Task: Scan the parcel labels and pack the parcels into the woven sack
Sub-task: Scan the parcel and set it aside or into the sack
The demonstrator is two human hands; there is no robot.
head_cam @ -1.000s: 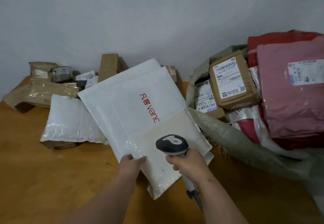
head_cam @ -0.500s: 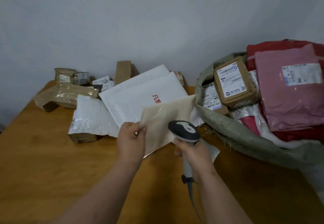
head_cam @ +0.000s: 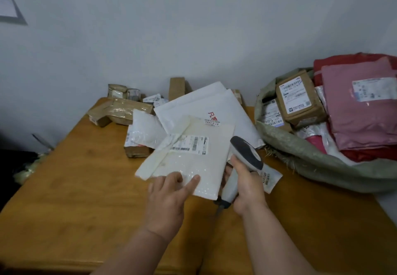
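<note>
A cream padded mailer (head_cam: 191, 158) with a barcode label (head_cam: 190, 144) facing up is held above the table's middle. My left hand (head_cam: 169, 191) holds its near edge, thumb on top. My right hand (head_cam: 245, 184) grips a grey barcode scanner (head_cam: 245, 156) at the mailer's right side, its head above the mailer's right edge. Behind lies a large white mailer with red lettering (head_cam: 212, 111). The green woven sack (head_cam: 305, 160) lies open at the right, holding brown boxes (head_cam: 298, 98) and pink and red bags (head_cam: 361, 111).
Several more parcels lie at the table's back: a taped brown package (head_cam: 120, 111), a white bag over a small box (head_cam: 144, 132), an upright carton (head_cam: 176, 87). A small white labelled packet (head_cam: 269, 177) lies under my right hand. The wooden table (head_cam: 75, 188) ends at the left and near edges.
The cream mailer has been turned over, so its label now faces up. My left hand shifted to its near edge. The scanner moved up beside the mailer's right edge.
</note>
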